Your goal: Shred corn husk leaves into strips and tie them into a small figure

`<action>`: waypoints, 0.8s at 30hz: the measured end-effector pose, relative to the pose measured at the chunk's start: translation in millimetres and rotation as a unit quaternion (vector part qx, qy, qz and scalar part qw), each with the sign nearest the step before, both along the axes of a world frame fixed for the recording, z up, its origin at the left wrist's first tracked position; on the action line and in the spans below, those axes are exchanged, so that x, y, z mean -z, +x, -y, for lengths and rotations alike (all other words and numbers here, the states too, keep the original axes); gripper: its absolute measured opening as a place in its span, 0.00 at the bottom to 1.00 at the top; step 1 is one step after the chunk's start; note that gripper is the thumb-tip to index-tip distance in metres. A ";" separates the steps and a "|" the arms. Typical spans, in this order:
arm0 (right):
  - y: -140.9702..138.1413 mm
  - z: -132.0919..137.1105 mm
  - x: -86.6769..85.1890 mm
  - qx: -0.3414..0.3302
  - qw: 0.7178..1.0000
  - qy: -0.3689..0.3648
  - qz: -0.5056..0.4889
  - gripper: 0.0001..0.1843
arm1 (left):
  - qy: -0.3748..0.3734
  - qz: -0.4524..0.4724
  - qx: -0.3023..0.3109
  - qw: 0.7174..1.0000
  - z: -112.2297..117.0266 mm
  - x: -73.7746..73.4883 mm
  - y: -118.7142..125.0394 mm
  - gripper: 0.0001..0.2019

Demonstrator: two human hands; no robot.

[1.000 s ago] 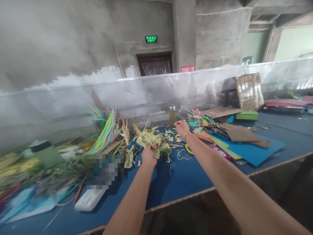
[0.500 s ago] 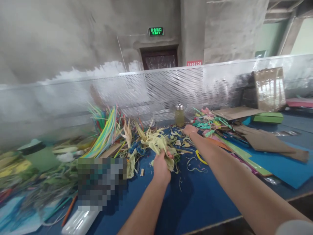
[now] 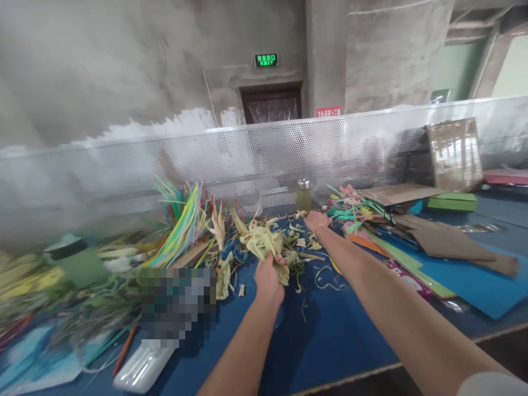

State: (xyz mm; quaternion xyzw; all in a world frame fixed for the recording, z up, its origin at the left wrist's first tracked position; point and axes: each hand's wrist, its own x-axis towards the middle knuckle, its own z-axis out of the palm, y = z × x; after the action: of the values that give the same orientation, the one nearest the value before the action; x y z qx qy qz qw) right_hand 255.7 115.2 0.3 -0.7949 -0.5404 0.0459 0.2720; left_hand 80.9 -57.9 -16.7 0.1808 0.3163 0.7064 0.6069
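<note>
My left hand [image 3: 269,279] is closed round a bunch of pale yellow-green leaf strips [image 3: 262,243] in the middle of the blue table [image 3: 330,335]. My right hand [image 3: 317,220] reaches further back, resting among loose strip scraps [image 3: 300,242] just in front of a small glass bottle with a metal cap [image 3: 304,194]. Its fingers are curled down onto the scraps, and what they hold, if anything, is hidden. A thin bracelet sits on the right wrist.
Bundles of coloured strips [image 3: 183,223] fan up at the left. Blue, green and brown sheets [image 3: 449,242] lie at the right, with a green box [image 3: 451,202] behind. A perforated metal screen [image 3: 268,154] runs along the table's back. A white plastic case [image 3: 142,366] lies near the front left.
My left hand has drawn the leaf bunch slightly toward me and gripped it tighter. My right hand has stayed near the bottle. The camera has shifted right and closer.
</note>
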 end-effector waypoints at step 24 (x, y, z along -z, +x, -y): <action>-70.9 161.3 0.1 -0.208 0.686 0.080 -0.693 0.19 | -0.033 0.037 -0.008 0.999 -5.2 -4.8 -14.2 0.05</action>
State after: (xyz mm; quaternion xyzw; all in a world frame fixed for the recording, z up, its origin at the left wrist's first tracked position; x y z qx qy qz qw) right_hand 184.9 -46.1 0.2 -0.3792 -0.3513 0.5954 0.6151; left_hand 66.7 -52.7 -11.8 0.1319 0.3186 0.7067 0.6178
